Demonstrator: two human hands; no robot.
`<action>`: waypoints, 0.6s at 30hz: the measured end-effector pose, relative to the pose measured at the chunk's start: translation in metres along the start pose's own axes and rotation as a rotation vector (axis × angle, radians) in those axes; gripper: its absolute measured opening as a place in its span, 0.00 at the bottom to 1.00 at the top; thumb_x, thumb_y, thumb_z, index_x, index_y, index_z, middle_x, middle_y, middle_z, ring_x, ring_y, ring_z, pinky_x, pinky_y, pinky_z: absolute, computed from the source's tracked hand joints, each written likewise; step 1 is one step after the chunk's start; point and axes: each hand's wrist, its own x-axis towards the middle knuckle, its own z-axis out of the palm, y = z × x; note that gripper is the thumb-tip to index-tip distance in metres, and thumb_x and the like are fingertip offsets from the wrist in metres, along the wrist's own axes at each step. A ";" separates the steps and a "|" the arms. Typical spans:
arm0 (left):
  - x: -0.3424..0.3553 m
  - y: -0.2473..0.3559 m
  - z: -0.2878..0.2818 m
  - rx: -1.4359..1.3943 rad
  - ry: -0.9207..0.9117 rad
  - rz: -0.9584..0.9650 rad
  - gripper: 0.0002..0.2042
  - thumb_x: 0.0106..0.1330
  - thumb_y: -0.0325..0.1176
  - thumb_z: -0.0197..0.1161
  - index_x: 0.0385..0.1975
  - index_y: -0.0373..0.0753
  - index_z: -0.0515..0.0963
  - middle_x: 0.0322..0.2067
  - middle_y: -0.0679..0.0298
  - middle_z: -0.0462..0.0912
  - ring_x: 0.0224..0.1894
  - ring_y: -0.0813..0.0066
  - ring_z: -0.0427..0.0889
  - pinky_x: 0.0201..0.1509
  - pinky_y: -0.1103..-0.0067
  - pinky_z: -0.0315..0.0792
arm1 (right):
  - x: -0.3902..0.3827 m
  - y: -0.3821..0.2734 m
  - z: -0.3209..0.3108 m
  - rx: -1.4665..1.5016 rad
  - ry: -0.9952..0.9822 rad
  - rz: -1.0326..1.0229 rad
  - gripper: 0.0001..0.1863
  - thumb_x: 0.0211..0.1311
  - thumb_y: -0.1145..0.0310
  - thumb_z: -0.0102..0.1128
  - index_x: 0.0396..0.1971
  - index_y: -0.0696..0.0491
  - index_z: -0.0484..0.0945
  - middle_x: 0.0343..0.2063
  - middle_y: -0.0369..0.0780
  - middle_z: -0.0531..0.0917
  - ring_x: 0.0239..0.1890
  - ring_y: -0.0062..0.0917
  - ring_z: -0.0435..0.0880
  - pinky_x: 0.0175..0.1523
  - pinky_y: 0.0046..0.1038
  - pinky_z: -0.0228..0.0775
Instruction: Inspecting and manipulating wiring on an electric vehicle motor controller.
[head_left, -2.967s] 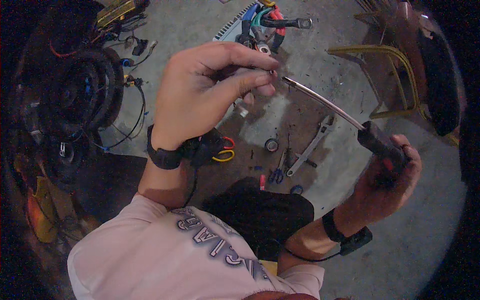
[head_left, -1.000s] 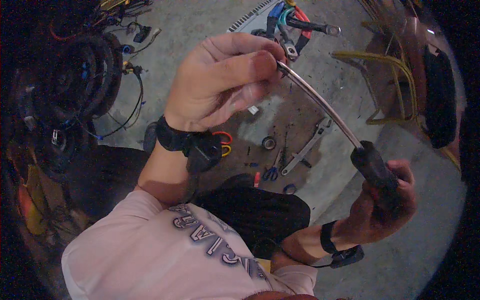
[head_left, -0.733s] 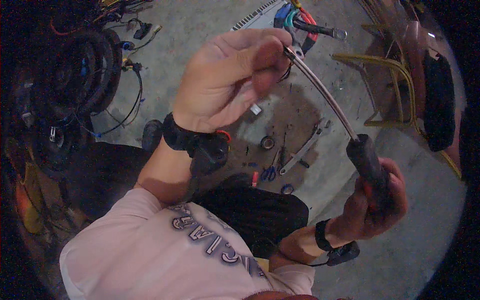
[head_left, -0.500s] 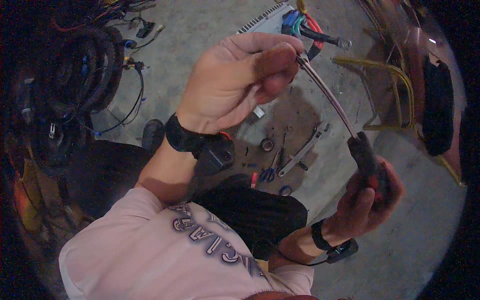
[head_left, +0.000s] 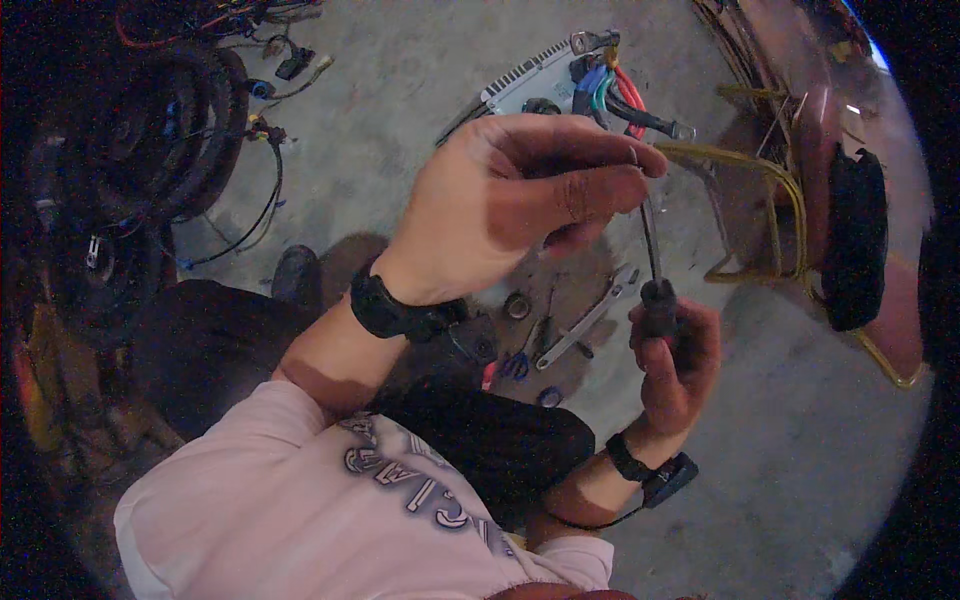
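Right hand (head_left: 682,362) wrapped round the screwdriver (head_left: 658,312), left hand (head_left: 485,205) pinched at its tip, can't tell on what; black cable (head_left: 645,119) end's loose, so looks unfinished.

My left hand (head_left: 490,210) hides the tip of the screwdriver (head_left: 651,235). I may be pinching something tiny there, but I can't tell. My right hand (head_left: 682,365) covers part of the handle. My left hand also blocks the low part of the grey box (head_left: 520,95). The black rings (head_left: 185,135) look too dark to make out. The top edge cuts off some wires (head_left: 265,12).
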 end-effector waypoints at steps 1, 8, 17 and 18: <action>0.000 -0.002 -0.001 -0.027 -0.022 0.030 0.12 0.64 0.32 0.69 0.44 0.34 0.83 0.32 0.71 0.83 0.21 0.91 0.72 0.21 0.90 0.61 | 0.001 0.000 0.001 0.025 -0.015 0.001 0.25 0.61 0.62 0.67 0.53 0.59 0.70 0.41 0.47 0.83 0.30 0.19 0.77 0.33 0.20 0.67; -0.002 0.000 0.004 -0.022 0.040 0.035 0.09 0.64 0.28 0.68 0.41 0.34 0.83 0.41 0.62 0.87 0.23 0.89 0.74 0.21 0.88 0.64 | 0.009 0.006 0.008 0.173 -0.060 0.041 0.28 0.60 0.60 0.68 0.54 0.59 0.69 0.42 0.46 0.83 0.31 0.21 0.78 0.32 0.20 0.66; -0.003 -0.004 0.008 -0.067 -0.004 0.025 0.07 0.62 0.23 0.68 0.40 0.34 0.82 0.43 0.59 0.85 0.23 0.83 0.77 0.22 0.86 0.69 | 0.009 0.007 0.007 0.208 -0.058 0.060 0.30 0.58 0.58 0.71 0.54 0.58 0.69 0.43 0.45 0.83 0.36 0.23 0.81 0.34 0.20 0.70; -0.003 -0.004 0.008 -0.067 -0.005 0.025 0.07 0.62 0.23 0.68 0.40 0.34 0.82 0.43 0.59 0.85 0.23 0.83 0.77 0.22 0.86 0.69 | 0.009 0.005 0.007 0.208 -0.057 0.060 0.30 0.58 0.58 0.71 0.54 0.58 0.69 0.43 0.45 0.83 0.36 0.23 0.81 0.34 0.20 0.70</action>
